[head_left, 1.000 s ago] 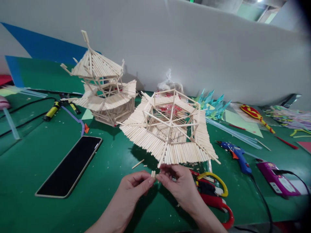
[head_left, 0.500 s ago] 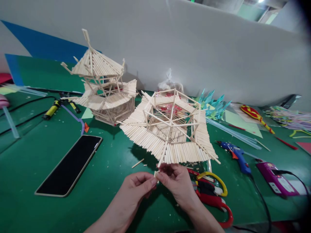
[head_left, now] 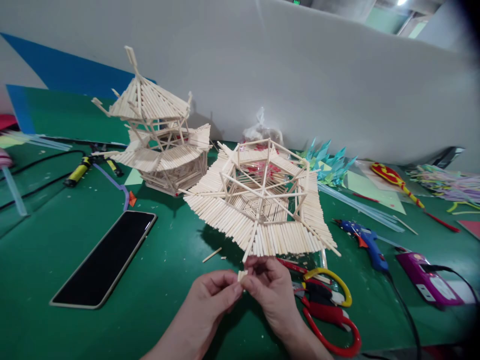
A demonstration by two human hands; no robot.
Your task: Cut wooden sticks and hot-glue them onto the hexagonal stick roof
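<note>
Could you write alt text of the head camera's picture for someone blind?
A person's left hand and right hand meet, small pale pieces pinched between them, before an open-framed stick model at a green table. A roofed stick pagoda stands left; a phone and blue glue gun lie nearby.

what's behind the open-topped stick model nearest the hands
Behind that stick model, a knotted plastic bag rises, and red material shows through its gaps. The bag's lower part is covered, so whether it holds the red material can't be told.
</note>
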